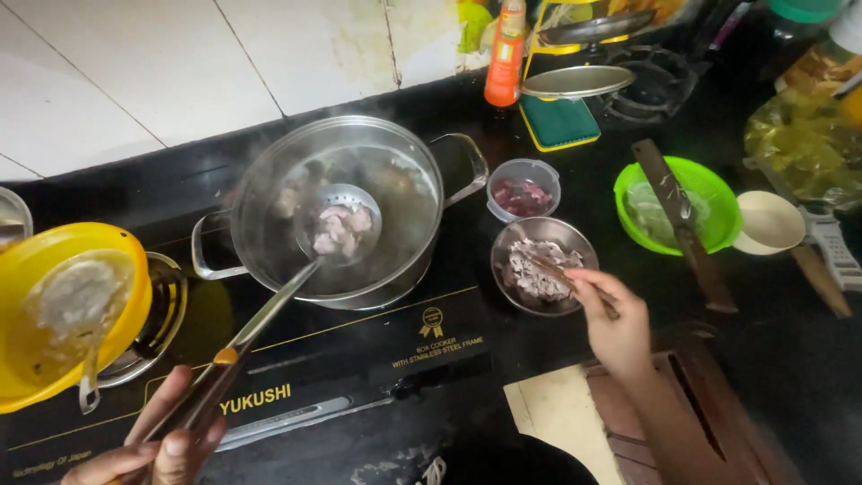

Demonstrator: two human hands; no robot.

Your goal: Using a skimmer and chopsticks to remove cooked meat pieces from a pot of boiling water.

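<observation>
My left hand [162, 440] grips the long handle of a metal strainer ladle [339, 222] whose round bowl holds pale meat pieces inside a steaming steel pot [269, 189] on a black induction cooktop [359, 350]. My right hand [615, 323] holds chopsticks [561, 274] whose tips reach into a small steel bowl [588, 247] of raw sliced meat, just right of the pot.
A small plastic container [523, 171] of dark red meat stands behind the steel bowl. A green colander [718, 202] with a cleaver [682, 224] laid across it lies at right. A yellow strainer bowl [54, 260] is at left, an orange bottle [505, 54] at the back wall.
</observation>
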